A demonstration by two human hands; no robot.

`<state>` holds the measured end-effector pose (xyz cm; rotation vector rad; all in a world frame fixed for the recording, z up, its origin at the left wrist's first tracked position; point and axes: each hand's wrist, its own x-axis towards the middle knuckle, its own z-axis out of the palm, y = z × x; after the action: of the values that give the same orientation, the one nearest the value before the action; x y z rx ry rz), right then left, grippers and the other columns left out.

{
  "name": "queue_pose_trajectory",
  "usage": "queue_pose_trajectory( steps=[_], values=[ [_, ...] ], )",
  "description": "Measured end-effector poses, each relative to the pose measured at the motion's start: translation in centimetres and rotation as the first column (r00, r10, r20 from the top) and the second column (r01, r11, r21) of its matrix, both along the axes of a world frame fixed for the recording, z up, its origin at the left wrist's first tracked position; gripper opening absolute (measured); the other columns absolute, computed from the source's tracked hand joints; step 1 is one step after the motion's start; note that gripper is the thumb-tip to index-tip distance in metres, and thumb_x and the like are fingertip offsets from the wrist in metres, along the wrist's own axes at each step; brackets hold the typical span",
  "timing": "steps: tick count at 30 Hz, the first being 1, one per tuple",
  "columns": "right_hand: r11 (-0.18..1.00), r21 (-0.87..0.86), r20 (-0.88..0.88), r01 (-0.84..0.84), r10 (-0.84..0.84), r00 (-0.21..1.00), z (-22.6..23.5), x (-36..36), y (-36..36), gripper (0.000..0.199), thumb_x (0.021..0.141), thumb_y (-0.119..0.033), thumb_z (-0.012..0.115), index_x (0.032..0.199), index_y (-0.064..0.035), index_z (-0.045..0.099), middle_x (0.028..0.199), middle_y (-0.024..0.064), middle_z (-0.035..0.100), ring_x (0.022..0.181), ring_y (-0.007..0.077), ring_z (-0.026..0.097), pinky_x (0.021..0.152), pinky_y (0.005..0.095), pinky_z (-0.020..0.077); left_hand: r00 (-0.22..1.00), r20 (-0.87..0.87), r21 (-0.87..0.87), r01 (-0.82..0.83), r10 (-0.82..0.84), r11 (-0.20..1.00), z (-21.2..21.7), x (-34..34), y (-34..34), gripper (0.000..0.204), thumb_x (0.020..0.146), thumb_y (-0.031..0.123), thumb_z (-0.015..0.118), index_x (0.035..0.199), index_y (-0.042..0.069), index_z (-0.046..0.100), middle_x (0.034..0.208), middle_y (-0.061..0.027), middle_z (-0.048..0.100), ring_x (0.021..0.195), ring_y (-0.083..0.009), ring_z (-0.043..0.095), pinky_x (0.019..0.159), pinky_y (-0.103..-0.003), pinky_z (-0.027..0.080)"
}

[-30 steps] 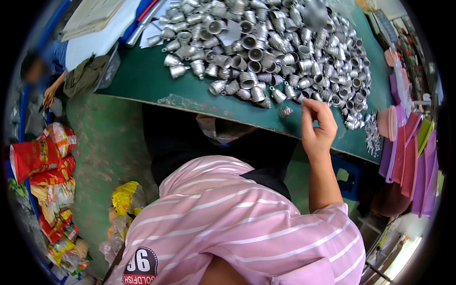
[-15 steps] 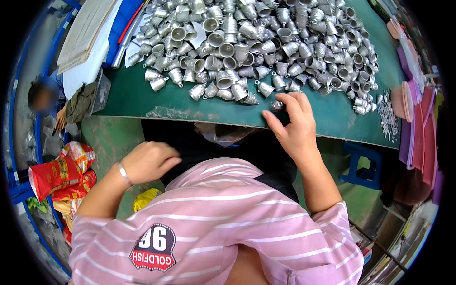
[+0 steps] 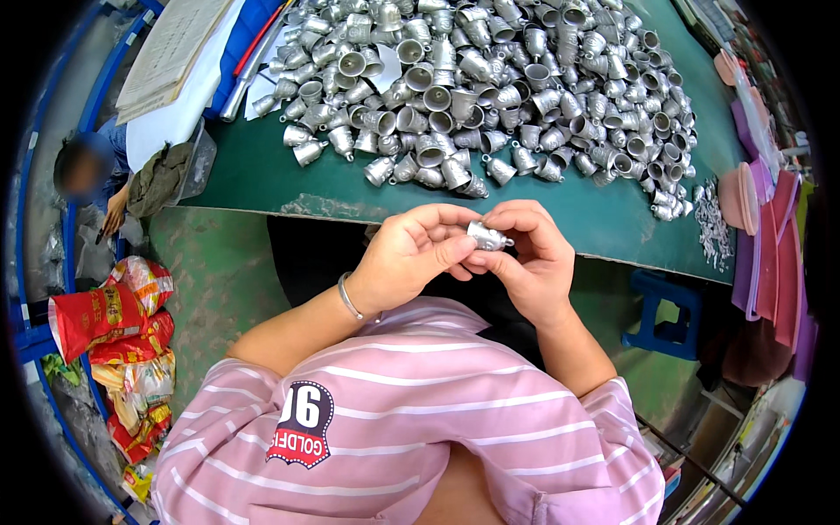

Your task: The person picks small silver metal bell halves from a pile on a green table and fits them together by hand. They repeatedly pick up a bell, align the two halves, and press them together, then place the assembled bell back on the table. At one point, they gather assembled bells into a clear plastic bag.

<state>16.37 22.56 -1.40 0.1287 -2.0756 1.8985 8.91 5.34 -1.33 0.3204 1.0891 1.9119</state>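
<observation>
Between my two hands, just in front of the table's near edge, is a small silver metal bell with a ring at its top. The fingers and thumb of my left hand are closed on its wide end. My right hand pinches it near the ring end, which points right. Beyond them, a large heap of similar silver bells lies on the green tabletop, some on their sides, some showing open mouths.
Small silver pieces lie at the table's right end beside pink and purple bins. A blue stool stands below. At left are a clear box with a dark cloth, papers, red bags and another person's hand.
My right hand has picked up a bell from the heap's near edge and drawn it toward me. My left hand has come up from the left to meet it and grip the bell too.
</observation>
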Motion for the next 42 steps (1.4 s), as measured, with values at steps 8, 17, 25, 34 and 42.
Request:
queue_pose_trajectory(
  steps=[8,17,25,34,42],
  values=[
    [0.973,-0.230,0.147,-0.020,0.055,0.988,-0.2,0.5,-0.5,0.037,0.081,-0.003,0.071,0.113,0.0020,0.055,0.103,0.0051,0.056,0.092,0.0120,0.057,0.079,0.0248,0.0487,0.955,-0.225,0.058,-0.187,0.195,0.981,-1.0,0.6,-1.2,0.032,0.085,-0.003,0.064,0.115,-0.002,0.052,0.107,-0.0102,0.061,0.091,-0.0131,0.061,0.071,-0.023,0.053],
    [0.973,-0.223,0.095,-0.051,0.073,0.993,0.2,0.3,-1.2,0.021,0.085,0.001,0.064,0.105,0.0030,0.059,0.102,0.0082,0.059,0.089,0.0129,0.059,0.079,0.0255,0.0499,0.948,-0.205,0.130,-0.220,0.243,0.967,-0.4,1.1,-1.0,0.036,0.083,-0.008,0.064,0.116,-0.002,0.051,0.109,-0.0113,0.060,0.096,-0.0156,0.061,0.084,-0.027,0.052],
    [0.962,-0.270,-0.029,-0.039,0.033,0.999,0.0,-0.1,-1.9,0.030,0.078,0.007,0.068,0.106,0.0038,0.057,0.104,0.0115,0.057,0.092,0.0150,0.058,0.078,0.0265,0.0510,0.949,-0.171,0.149,-0.243,0.267,0.959,-1.2,0.8,-1.4,0.038,0.081,-0.007,0.067,0.116,-0.004,0.053,0.109,-0.0110,0.060,0.098,-0.0156,0.060,0.086,-0.028,0.051],
    [0.971,-0.241,0.052,-0.010,0.023,0.998,-0.3,-0.1,-1.3,0.022,0.080,0.005,0.068,0.100,0.0067,0.062,0.100,0.0107,0.059,0.088,0.0146,0.060,0.076,0.0254,0.0510,0.979,-0.122,0.038,-0.160,0.164,0.986,-1.0,0.8,-1.8,0.034,0.082,-0.005,0.067,0.113,-0.007,0.055,0.097,-0.0126,0.065,0.083,-0.0160,0.065,0.071,-0.026,0.055],
    [0.954,-0.301,0.115,-0.001,0.037,0.993,-0.1,0.0,-1.3,0.018,0.081,0.002,0.069,0.098,0.0062,0.063,0.093,0.0090,0.060,0.084,0.0132,0.061,0.074,0.0237,0.0503,0.989,-0.078,-0.060,-0.127,0.122,0.990,-0.7,0.6,-1.9,0.024,0.083,-0.001,0.067,0.105,-0.008,0.060,0.087,-0.0114,0.067,0.072,-0.0153,0.066,0.063,-0.025,0.056]
  ],
)
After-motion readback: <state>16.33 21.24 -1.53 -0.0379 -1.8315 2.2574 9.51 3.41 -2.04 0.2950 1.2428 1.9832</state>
